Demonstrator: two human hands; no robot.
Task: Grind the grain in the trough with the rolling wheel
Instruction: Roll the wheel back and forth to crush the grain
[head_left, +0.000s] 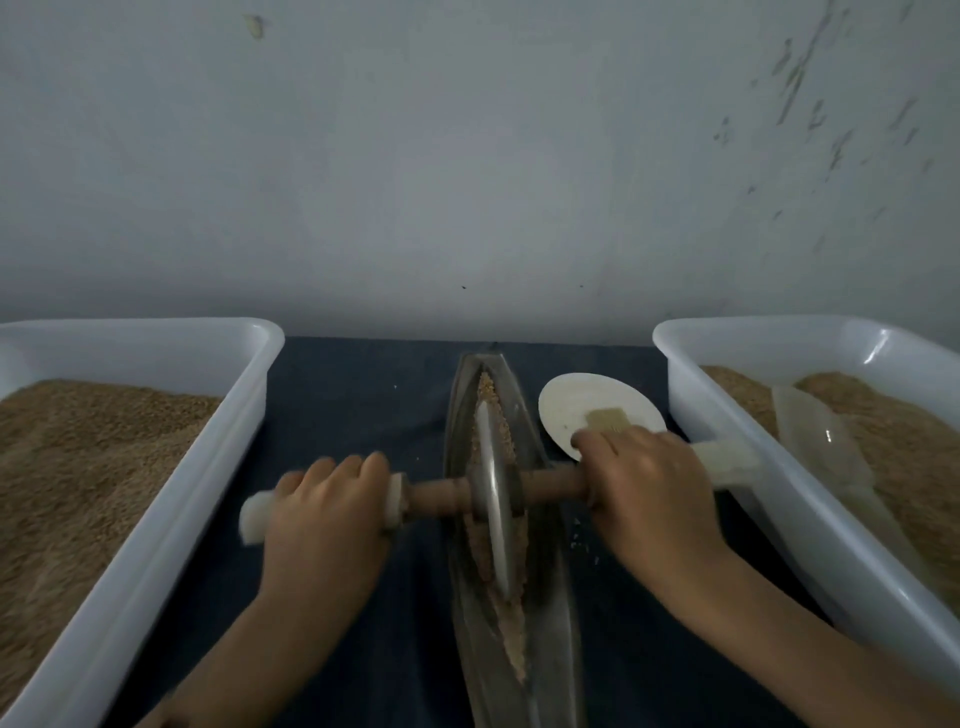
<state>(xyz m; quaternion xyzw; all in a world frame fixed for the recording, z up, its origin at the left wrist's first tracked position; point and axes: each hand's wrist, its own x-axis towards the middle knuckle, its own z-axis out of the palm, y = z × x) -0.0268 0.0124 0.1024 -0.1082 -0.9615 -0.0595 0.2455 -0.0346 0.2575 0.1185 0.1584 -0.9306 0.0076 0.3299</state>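
A long boat-shaped metal trough (556, 613) lies lengthwise in the middle of the dark blue cloth. Brown grain (487, 387) fills its groove. A metal rolling wheel (493, 499) stands on edge in the groove, about the middle of the trough, on a wooden axle (550, 483) with white ends. My left hand (327, 509) grips the axle's left handle. My right hand (644, 483) grips the right handle. Both hands are a little blurred.
A white tub (171, 530) heaped with grain stands at the left. Another white tub (810, 525) at the right holds grain and a clear scoop (826, 447). A white dish (571, 400) with a small brush (608, 418) sits beside the trough. Spilled grains (584, 543) dot the cloth.
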